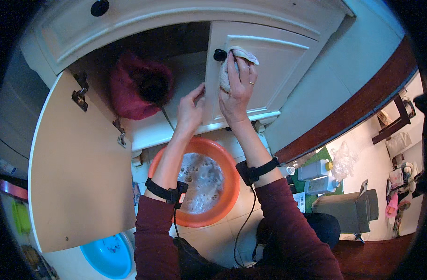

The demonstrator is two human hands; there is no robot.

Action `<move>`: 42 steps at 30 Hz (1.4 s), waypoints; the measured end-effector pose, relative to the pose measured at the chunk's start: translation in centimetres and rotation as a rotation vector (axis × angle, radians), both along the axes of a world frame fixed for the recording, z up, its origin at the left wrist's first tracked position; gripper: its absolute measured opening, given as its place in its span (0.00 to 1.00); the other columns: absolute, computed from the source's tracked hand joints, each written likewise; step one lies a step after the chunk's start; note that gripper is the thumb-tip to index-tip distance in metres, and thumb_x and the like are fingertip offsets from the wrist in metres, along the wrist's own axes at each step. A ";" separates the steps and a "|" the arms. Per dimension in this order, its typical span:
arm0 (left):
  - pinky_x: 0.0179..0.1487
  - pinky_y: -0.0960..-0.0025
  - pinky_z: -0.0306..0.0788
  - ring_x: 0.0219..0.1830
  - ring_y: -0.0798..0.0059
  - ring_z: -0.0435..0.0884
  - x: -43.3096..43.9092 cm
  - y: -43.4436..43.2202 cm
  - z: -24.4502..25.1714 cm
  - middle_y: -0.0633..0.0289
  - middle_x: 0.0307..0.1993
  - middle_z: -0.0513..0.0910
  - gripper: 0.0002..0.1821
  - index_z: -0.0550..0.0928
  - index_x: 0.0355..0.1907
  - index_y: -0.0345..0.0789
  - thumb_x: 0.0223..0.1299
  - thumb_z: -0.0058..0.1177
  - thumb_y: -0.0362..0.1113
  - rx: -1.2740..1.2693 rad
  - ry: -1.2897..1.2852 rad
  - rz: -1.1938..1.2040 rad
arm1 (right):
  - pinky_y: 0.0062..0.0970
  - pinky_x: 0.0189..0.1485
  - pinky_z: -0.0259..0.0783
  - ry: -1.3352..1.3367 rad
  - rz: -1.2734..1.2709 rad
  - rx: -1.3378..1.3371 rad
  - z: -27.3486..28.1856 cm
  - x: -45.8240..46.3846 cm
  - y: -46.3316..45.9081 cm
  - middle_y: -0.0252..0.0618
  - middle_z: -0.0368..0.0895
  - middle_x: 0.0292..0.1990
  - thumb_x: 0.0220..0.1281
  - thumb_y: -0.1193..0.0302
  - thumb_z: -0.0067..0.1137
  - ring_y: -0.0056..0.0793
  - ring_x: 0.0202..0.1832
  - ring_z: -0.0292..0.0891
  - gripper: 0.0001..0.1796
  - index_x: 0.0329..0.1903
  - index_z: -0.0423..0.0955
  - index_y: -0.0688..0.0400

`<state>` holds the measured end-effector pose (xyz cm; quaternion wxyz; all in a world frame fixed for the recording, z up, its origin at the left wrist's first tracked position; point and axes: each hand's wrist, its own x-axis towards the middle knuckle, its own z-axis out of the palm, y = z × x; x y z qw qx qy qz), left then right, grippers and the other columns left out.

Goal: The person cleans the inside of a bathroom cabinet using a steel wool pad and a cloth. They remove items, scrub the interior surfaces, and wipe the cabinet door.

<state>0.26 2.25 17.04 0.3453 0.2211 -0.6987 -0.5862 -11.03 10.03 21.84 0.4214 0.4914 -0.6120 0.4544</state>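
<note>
My right hand presses a folded white cloth flat against the front of the white right cabinet door. Just left of the cloth is the door's round black knob. Lower and to the left, my left hand has its fingertips at the free edge of this same door, apparently gripping it. The left cabinet door is swung wide, with metal hinges showing. Inside the dark cabinet sits a magenta bag around a dark round object.
Below my forearms an orange basin of sudsy water stands on the tiled floor. A blue basin lies under the swung-out door. To the right are plastic jugs, a cardboard box and a dark wooden door frame. Thin cables hang from both wrist straps.
</note>
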 end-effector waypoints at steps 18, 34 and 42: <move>0.73 0.68 0.63 0.66 0.72 0.77 1.9 -1.4 0.7 0.54 0.65 0.78 0.31 0.63 0.76 0.34 0.74 0.46 0.37 0.391 0.135 -0.063 | 0.44 0.65 0.68 -0.191 0.191 0.202 -8.3 3.2 4.3 0.43 0.79 0.55 0.44 0.83 0.64 0.49 0.61 0.71 0.35 0.61 0.78 0.54; 0.71 0.64 0.60 0.67 0.70 0.69 2.7 -3.0 -1.4 0.61 0.70 0.69 0.35 0.62 0.76 0.36 0.73 0.49 0.51 0.570 0.299 0.250 | 0.38 0.56 0.75 0.208 0.204 0.684 -9.1 0.6 1.3 0.37 0.79 0.53 0.55 0.75 0.59 0.43 0.61 0.72 0.19 0.52 0.81 0.59; 0.70 0.63 0.60 0.63 0.68 0.74 2.3 -2.7 0.7 0.55 0.63 0.77 0.30 0.72 0.68 0.32 0.74 0.48 0.52 0.626 0.437 0.258 | 0.39 0.67 0.68 0.964 -0.137 0.497 10.8 3.4 -1.7 0.45 0.80 0.47 0.52 0.72 0.62 0.41 0.60 0.73 0.16 0.44 0.84 0.62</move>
